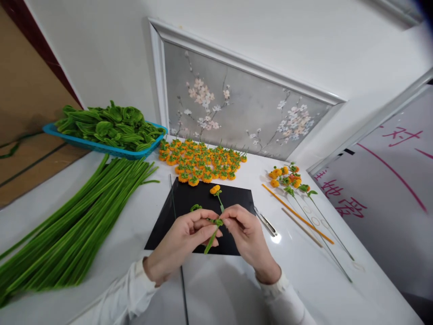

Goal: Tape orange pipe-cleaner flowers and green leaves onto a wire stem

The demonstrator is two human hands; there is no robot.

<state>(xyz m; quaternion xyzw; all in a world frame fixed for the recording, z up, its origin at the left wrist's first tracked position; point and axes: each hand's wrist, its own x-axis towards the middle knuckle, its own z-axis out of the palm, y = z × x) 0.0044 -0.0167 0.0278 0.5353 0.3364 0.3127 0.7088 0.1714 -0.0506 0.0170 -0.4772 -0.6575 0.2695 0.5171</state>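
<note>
Fuzzy green strip (211,243) sits between the two hands, its free end pointing to seven o'clock and its upper part bunched small at the fingertips. The left hand (187,234) has thumb and forefinger closed lightly on it, the other fingers curled behind; the right hand (248,232) pinches thumb and forefinger together, seemingly on the green stem (221,207) of an orange flower (214,190) at twelve o'clock, though the exact contact is hidden. Judging by this grip, the work asks for a firm, still pinch from the right while the left shapes the strip in small moves close to the fingertips, pressing no harder than needed so that the pile is not flattened; keeping the flower head clear of the knuckles should spare its petals. Beneath lies a black mat (238,195), with a curled green piece (195,207) at eleven o'clock and a metal tool (265,221) by its edge at three. Farther out, packed orange flower heads (203,163) stand near twelve, stemmed flowers (286,175) lie at two, a bundle of green stems (81,225) at nine, and a blue basket (101,147) of green pieces at ten.
</note>
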